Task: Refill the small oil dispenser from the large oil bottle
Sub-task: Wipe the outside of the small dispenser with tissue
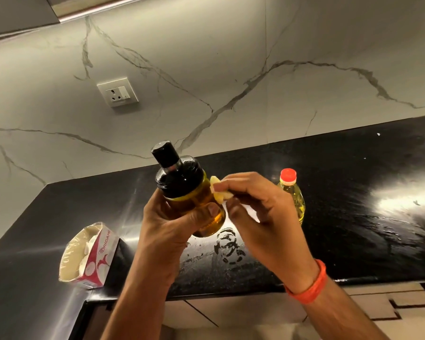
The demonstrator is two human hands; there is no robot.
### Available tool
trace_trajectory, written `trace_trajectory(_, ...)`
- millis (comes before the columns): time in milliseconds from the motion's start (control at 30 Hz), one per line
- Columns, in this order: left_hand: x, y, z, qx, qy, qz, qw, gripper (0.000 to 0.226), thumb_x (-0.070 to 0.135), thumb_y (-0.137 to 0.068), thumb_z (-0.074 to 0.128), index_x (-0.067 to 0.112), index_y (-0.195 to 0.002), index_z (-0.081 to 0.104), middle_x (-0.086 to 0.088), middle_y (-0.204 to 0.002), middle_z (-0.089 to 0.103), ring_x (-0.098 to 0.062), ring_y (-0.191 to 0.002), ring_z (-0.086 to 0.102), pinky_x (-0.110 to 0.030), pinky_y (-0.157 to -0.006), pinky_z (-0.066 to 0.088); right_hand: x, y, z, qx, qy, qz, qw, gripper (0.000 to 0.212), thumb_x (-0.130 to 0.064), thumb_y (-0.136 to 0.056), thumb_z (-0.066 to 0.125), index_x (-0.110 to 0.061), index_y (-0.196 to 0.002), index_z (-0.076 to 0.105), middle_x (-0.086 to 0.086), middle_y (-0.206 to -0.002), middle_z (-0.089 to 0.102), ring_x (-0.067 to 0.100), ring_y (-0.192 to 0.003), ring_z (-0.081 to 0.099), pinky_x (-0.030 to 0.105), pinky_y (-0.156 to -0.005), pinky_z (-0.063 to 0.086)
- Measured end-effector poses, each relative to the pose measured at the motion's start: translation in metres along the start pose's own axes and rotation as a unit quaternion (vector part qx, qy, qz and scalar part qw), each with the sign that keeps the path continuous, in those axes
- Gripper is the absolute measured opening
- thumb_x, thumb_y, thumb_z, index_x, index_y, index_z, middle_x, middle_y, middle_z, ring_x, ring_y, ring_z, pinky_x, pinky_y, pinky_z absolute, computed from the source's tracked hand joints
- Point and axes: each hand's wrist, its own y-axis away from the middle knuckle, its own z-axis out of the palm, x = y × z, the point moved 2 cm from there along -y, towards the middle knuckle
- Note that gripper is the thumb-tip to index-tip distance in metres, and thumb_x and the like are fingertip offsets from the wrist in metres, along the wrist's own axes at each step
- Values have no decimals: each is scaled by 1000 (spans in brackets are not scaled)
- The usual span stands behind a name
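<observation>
My left hand (pixel 168 222) grips the small oil dispenser (pixel 182 185), a glass jar of amber oil with a black cap, and holds it tilted above the black counter. My right hand (pixel 258 204) pinches an oil-soaked wad of tissue (pixel 219 192) against the dispenser's right side, just below the cap. The large oil bottle (pixel 292 192), clear plastic with yellow oil and a red cap on, stands upright on the counter behind my right hand, which hides its lower left part.
An open pack of tissues (pixel 88 253) lies at the counter's left front. Oily smears (pixel 227 246) mark the black counter (pixel 353 204) below the dispenser. A wall socket (pixel 117 92) sits on the marble backsplash. The counter's front edge runs beneath my wrists.
</observation>
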Motion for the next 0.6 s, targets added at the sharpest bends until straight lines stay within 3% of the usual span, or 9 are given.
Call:
trace_trajectory(200, 3, 4, 1, -14, 15, -2, 1000, 98, 55, -42, 98, 9, -122, 65, -11, -98, 76, -24, -80, 74, -32, -62, 58, -12, 4, -1, -33, -29, -46, 998, 28, -2, -89, 72, -3, -116, 70, 4, -115, 69, 23, -107, 69, 39, -86, 60)
trace_trajectory(333, 3, 7, 3, -30, 11, -3, 999, 93, 52, -43, 99, 8, -117, 65, -9, -96, 76, -26, -85, 75, -32, -66, 59, -14, -9, -3, -4, 17, -75, 997, 25, -5, -91, 67, -4, -116, 72, 4, -114, 70, 17, -108, 68, 33, -88, 59)
trace_trajectory(433, 2, 10, 6, -42, 13, -4, 999, 89, 52, -39, 99, 16, -114, 68, -7, -103, 77, -27, -96, 75, -30, -71, 60, -2, -17, 0, 10, -18, -23, 1000, 22, -5, -94, 68, -5, -116, 73, 3, -113, 73, 16, -108, 70, 38, -88, 60)
trace_trajectory(600, 6, 10, 6, -66, 14, 15, 998, 57, 39, -47, 98, 37, -100, 77, -3, -103, 77, -26, -95, 76, -34, -71, 62, 21, -11, 8, -29, -82, 75, 993, 25, -2, -97, 63, -6, -120, 72, 2, -115, 75, 15, -111, 70, 42, -93, 59)
